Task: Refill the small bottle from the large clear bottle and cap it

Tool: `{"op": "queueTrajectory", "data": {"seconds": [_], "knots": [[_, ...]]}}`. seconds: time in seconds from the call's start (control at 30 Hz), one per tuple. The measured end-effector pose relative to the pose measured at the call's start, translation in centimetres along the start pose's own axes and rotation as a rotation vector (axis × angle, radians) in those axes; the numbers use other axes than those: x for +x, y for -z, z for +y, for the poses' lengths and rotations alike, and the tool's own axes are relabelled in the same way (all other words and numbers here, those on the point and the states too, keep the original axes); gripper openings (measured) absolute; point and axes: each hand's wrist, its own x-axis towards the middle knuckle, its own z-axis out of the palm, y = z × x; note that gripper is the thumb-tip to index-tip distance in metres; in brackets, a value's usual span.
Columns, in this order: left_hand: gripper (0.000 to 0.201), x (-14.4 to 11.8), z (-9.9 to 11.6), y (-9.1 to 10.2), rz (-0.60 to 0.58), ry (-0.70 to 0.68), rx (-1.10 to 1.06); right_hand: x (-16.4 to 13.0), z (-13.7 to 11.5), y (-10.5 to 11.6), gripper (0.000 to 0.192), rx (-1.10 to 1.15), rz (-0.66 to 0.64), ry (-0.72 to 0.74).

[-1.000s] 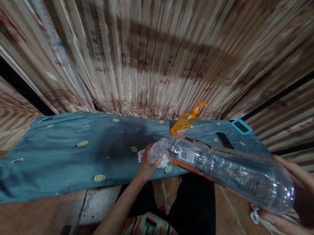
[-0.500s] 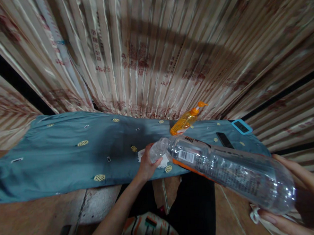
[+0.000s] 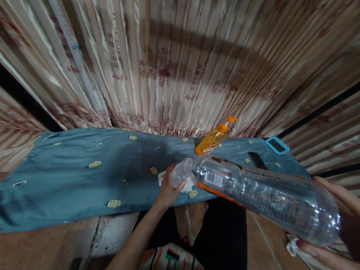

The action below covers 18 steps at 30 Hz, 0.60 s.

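Observation:
A large clear plastic bottle (image 3: 260,191) with a barcode and an orange-edged label lies slanted across the view, its neck end to the left. My right hand (image 3: 350,219) grips its wide base, thumb below and fingers above. On the left, my left hand (image 3: 170,187) is closed around a small clear plastic container (image 3: 181,172). The mouth of the large bottle meets this container; whether one sits inside the other I cannot tell. Beneath them a white tissue (image 3: 186,187) lies on the cloth. No liquid can be made out in either.
Behind the bottle's neck stands an orange pump bottle (image 3: 211,139). Farther right are a dark phone-like slab (image 3: 258,160) and a blue-framed device (image 3: 277,145). A blue-green pineapple-print cloth (image 3: 65,176) covers the narrow table. A pleated curtain (image 3: 165,72) hangs right behind it.

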Motion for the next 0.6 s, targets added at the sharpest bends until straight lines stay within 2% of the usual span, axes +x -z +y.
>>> {"op": "queueTrajectory", "data": {"seconds": [0.13,0.3,0.6], "knots": [[0.059,0.0,0.0,0.0,0.001,-0.013,0.007,0.2,0.2,0.1,0.102,0.014,0.0,0.07],[0.058,0.0,0.1,0.0,-0.007,-0.008,-0.005,0.3,-0.4,0.0,0.099,-0.014,-0.003,0.0],[0.059,-0.1,-0.1,0.0,0.002,-0.011,0.004,0.4,-0.8,-0.2,0.1,0.027,0.005,0.021]]}}
